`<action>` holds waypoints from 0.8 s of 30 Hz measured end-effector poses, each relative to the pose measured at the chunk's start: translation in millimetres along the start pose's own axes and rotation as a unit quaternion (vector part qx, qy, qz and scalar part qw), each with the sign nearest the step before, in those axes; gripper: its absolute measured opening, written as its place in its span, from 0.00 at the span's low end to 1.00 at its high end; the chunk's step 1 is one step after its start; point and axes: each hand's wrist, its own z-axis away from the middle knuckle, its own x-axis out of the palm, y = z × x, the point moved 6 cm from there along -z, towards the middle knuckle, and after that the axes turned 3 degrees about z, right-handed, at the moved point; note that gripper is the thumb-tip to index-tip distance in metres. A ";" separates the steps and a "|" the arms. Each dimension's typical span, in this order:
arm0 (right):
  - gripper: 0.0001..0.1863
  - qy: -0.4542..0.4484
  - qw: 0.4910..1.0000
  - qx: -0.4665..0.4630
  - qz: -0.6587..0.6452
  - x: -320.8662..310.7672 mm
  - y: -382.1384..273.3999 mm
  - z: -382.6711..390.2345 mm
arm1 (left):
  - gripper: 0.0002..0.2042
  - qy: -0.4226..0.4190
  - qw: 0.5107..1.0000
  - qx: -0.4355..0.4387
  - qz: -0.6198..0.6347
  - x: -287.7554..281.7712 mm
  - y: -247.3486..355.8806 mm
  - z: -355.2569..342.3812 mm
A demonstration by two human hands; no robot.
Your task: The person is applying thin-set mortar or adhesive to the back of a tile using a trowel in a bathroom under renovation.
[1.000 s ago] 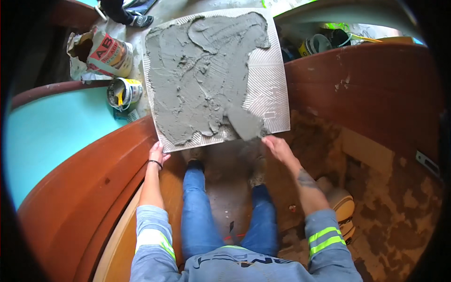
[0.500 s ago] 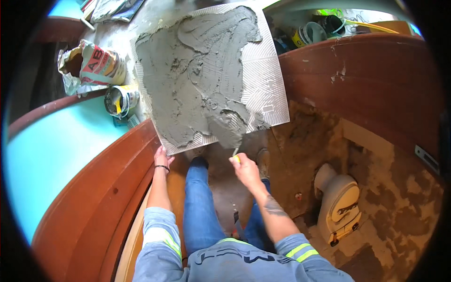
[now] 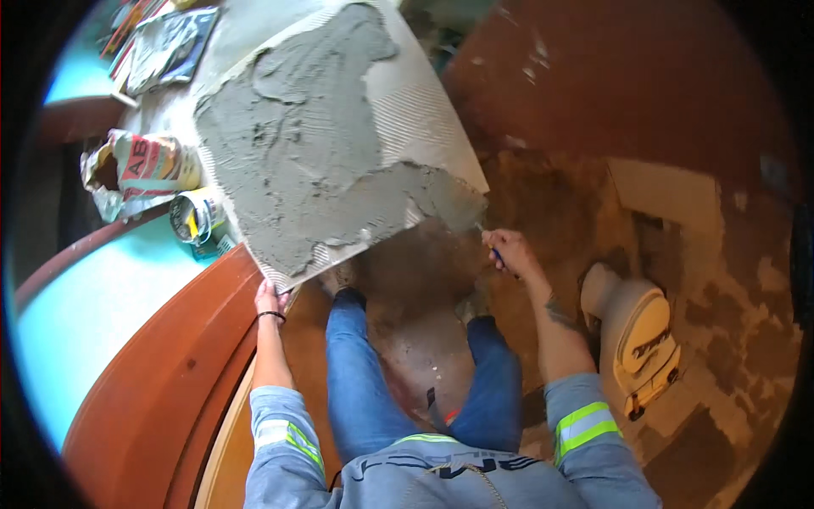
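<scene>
A large tile [image 3: 417, 119] with a ribbed back lies tilted before me, coated over most of its face with grey mortar [image 3: 297, 153]. My left hand [image 3: 270, 299] is closed on the tile's near left corner, fingers at its edge. In my right hand [image 3: 519, 254] is a trowel [image 3: 500, 258], its handle end dark blue. Its blade lies at the tile's near right corner, blurred and hard to part from the mortar there. A ribbed strip along the tile's right side is bare.
Left of the tile stand a torn bag [image 3: 148, 165] and a small bucket [image 3: 192, 217]. A folded plastic packet [image 3: 172, 49] lies farther back. A toilet [image 3: 640, 339] is on the stained floor at right. Brown curved panels [image 3: 182, 365] flank both sides.
My right hand has swept the trowel rightward along the tile's near edge, spreading mortar toward the right corner. The view has shifted; my left hand keeps its hold on the tile.
</scene>
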 end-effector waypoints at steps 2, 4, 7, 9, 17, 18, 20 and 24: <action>0.19 0.040 0.999 -0.012 0.025 -33.9 26.9 15.8 | 0.16 0.025 0.999 -0.013 -0.022 7.2 -3.8 2.8; 0.20 0.116 0.993 -0.011 0.002 -50.7 58.5 38.2 | 0.20 0.052 0.998 0.014 0.026 -11.7 3.8 4.4; 0.20 0.156 0.977 -0.007 -0.144 -73.4 166.1 40.0 | 0.21 0.128 0.987 0.041 0.084 -30.8 10.5 19.3; 0.19 0.198 0.956 0.006 -0.216 -97.9 258.0 43.0 | 0.11 0.227 0.973 0.027 -0.008 25.4 -51.8 72.6; 0.23 0.249 0.822 0.210 -0.467 -24.2 469.8 -33.7 | 0.23 -0.277 0.895 0.130 -0.325 277.8 -206.6 262.3; 0.23 0.243 0.820 0.211 -0.474 -16.2 473.8 -52.9 | 0.25 -0.340 0.848 0.158 -0.376 287.4 -224.7 269.5; 0.24 0.223 0.808 0.215 -0.501 4.2 488.0 -90.4 | 0.25 -0.367 0.822 0.098 -0.425 302.8 -258.8 289.2; 0.25 0.179 0.795 0.061 -0.576 -73.7 430.5 -221.3 | 0.24 -0.362 0.830 0.007 -0.425 293.1 -297.9 278.6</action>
